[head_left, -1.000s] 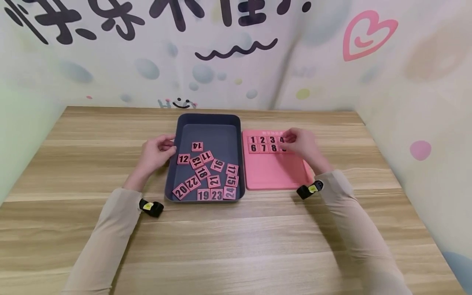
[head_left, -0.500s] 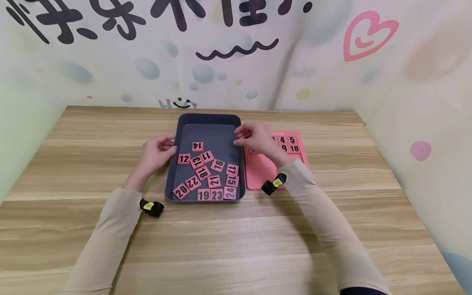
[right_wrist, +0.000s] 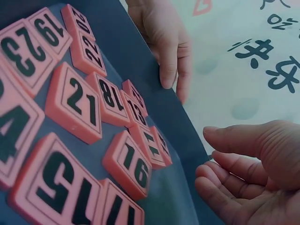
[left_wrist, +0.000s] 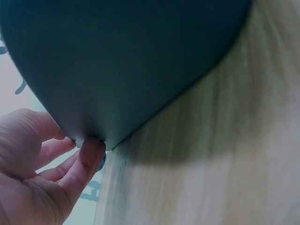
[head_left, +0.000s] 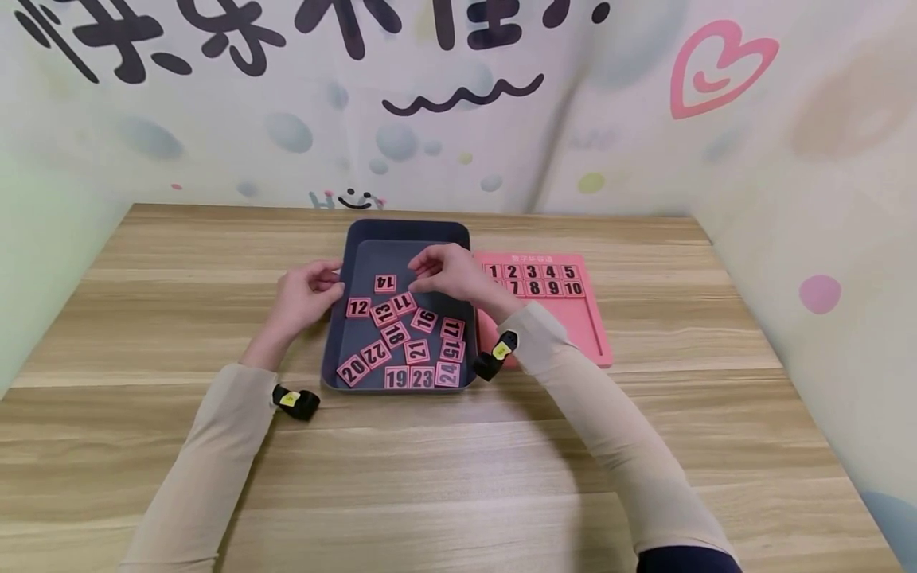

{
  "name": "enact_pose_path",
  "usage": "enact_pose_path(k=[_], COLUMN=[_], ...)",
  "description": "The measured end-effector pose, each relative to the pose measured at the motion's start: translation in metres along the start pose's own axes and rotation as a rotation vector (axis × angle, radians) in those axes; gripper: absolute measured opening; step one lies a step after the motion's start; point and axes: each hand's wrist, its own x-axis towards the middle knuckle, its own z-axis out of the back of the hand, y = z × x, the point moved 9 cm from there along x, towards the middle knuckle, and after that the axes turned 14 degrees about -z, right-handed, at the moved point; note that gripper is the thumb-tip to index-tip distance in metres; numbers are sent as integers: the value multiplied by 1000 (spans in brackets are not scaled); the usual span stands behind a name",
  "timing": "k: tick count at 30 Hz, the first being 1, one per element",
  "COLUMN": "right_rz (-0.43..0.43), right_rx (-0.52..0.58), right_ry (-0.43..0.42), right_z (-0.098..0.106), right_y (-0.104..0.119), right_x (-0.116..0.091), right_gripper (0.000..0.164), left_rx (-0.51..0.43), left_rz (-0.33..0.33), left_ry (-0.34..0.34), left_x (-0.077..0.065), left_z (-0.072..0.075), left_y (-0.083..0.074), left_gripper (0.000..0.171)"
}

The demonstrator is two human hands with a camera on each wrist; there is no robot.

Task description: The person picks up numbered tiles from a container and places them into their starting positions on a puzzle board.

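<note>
A dark blue tray [head_left: 433,231] sat on a wooden table [head_left: 415,477], with loose pink number tiles [head_left: 403,303] scattered across its near part. Just to its right lay a pink board [head_left: 562,318] bearing two rows of tiles, 1 to 10.

The person's left hand [head_left: 304,298] pinched the tray's left rim between thumb and fingers. The right hand [head_left: 454,274] hovered over the tray near tiles 14 [head_left: 385,283] and 11, thumb and fingertips apart, with nothing between them.

The loose tiles looked light, stiff and hardly fragile, perhaps smooth enough to slide; their thick, straight sides seemed the best place to pinch, across two opposite edges. The tray, probably light and rigid, suited a hold at its wall.

The right hand and forearm hid part of the board, including most of tile 6. The right wrist view cropped tiles 24 and 17.
</note>
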Motion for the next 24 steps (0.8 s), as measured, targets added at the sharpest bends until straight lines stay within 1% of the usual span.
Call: enact_pose_path(k=[9,14,18,24], right_rz=[-30,-88,-105,-80], right_rx=[-16,-30,-74,-176], right_ry=[56,122,153,175], right_z=[-14,-26,-31,-36], right_y=[4,0,-2,-1], right_x=[9,17,20,20], right_gripper=[32,32,31,34], left_rx=[-11,-7,-3,-3], left_rz=[-1,-1,1,-1], left_ry=[-6,-4,-6,-9], left_x=[1,1,1,1], left_z=[0,0,0,0], left_y=[0,1,1,1], left_gripper=[38,38,38,38])
